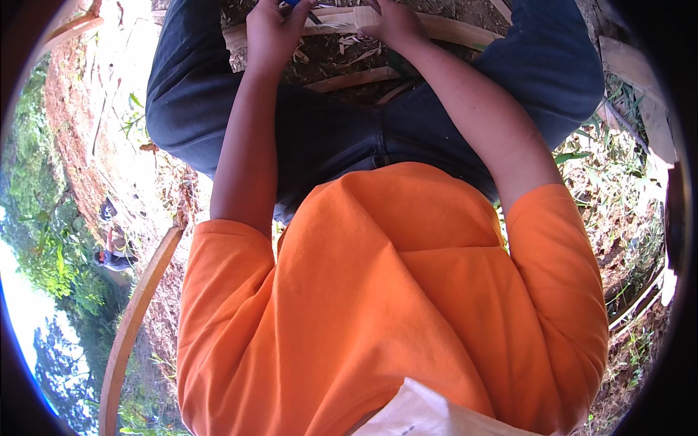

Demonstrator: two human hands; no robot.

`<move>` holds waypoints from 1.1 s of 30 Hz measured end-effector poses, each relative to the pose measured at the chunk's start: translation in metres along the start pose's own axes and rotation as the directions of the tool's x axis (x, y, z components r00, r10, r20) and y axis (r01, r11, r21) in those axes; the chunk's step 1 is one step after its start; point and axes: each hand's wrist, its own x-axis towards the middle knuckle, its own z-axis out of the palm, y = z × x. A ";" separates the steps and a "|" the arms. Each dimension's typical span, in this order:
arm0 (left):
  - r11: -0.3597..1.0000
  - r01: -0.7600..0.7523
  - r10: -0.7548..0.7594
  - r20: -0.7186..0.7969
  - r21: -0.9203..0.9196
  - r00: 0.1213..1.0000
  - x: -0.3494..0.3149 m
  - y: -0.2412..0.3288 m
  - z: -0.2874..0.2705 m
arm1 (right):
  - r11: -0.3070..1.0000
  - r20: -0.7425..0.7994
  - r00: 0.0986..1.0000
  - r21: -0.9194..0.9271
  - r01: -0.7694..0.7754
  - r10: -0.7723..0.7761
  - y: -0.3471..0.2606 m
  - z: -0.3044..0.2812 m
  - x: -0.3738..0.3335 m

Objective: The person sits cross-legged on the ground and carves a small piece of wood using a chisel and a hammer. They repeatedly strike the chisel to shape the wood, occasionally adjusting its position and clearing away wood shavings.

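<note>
A pale split bamboo strip (407, 25) is seen at the top edge of the view, lying roughly crosswise between the knees, above ground littered with dry shavings (342, 51); it is held at both ends of its visible middle section. The right hand (392, 22) is closed over the strip from above, the grip wrapped firmly round it; the left hand (270, 33) is closed at the strip's left part, the fingers curled round a blue-handled tool (297, 4), of which only a small part is shown at the frame edge, so its kind cannot be told; whether the left grip also presses on the strip cannot be told. A second strip (356, 78) lies on the ground just below the first, between the legs. Both forearms are extended from the orange shirt (392, 291) over dark blue trousers (327, 138). A curved wooden slat (134, 312) is seen at the left, beside reddish soil (73, 131); flat boards (640, 94) lie at the right among grass and dry leaves. A pale folded object (422, 414) is seen at the lower edge. Another person (113, 254) is seen small and far off at the left, near green bushes.
</note>
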 end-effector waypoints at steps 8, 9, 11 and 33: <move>0.996 0.072 -0.072 0.003 -0.044 0.997 -0.002 0.006 0.001 | 1.000 0.009 1.000 0.021 -0.010 0.009 -0.003 -0.004 -0.003; 0.996 0.084 -0.084 0.009 -0.031 0.996 -0.002 0.007 0.000 | 1.000 0.011 1.000 0.019 -0.019 0.019 -0.004 -0.004 -0.003; 0.997 0.074 -0.074 0.002 -0.017 0.997 -0.002 0.009 -0.001 | 1.000 0.005 1.000 0.025 -0.017 0.017 -0.004 -0.002 -0.003; 0.995 -0.094 0.093 -0.050 -0.014 0.994 -0.004 0.005 0.006 | 0.836 -0.243 0.895 0.329 0.439 -0.374 -0.134 -0.157 -0.043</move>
